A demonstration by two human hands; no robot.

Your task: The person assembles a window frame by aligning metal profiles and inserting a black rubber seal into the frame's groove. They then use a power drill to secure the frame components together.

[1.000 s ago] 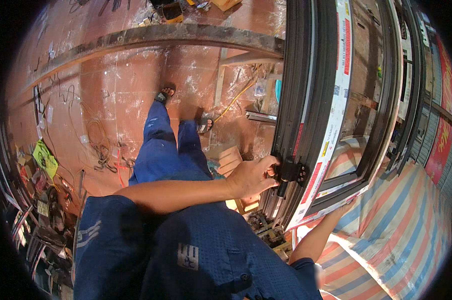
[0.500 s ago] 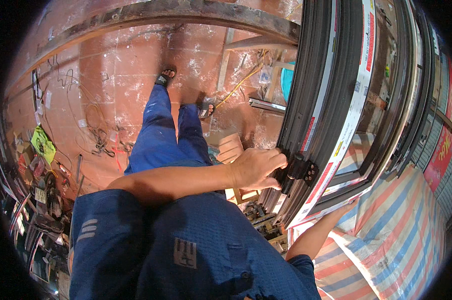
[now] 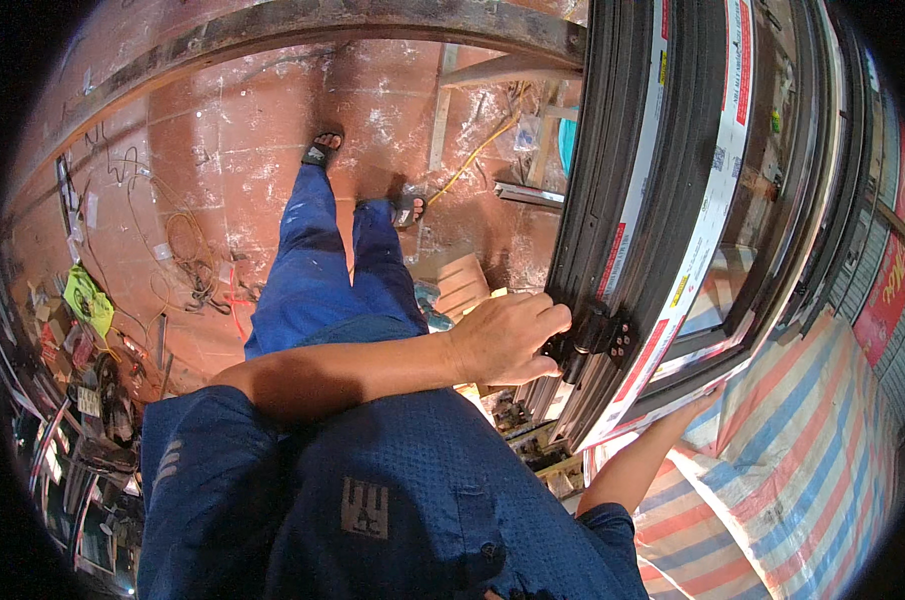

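Observation:
A black metal window or door frame [image 3: 613, 190] stands tilted on my right, with white and red protective tape strips [image 3: 708, 215] along it. A black hinge [image 3: 598, 335] sits on its near part. My left hand [image 3: 513, 338] reaches across my body and grips the frame's edge beside the hinge, fingers and thumb bent around it. My right hand [image 3: 708, 402] is at the lower outer side of the frame, its fingers mostly hidden behind the edge.
More black frames [image 3: 848, 190] stand to the right. A striped tarpaulin [image 3: 783, 460] covers something at lower right. A wooden beam [image 3: 303, 30] crosses the far side. Cables [image 3: 188, 250] and clutter lie on the red tiled floor [image 3: 223, 130] at left.
The floor and my legs have shifted slightly left in view, and the frame's far end leans slightly more left. Both hands keep their places on the frame.

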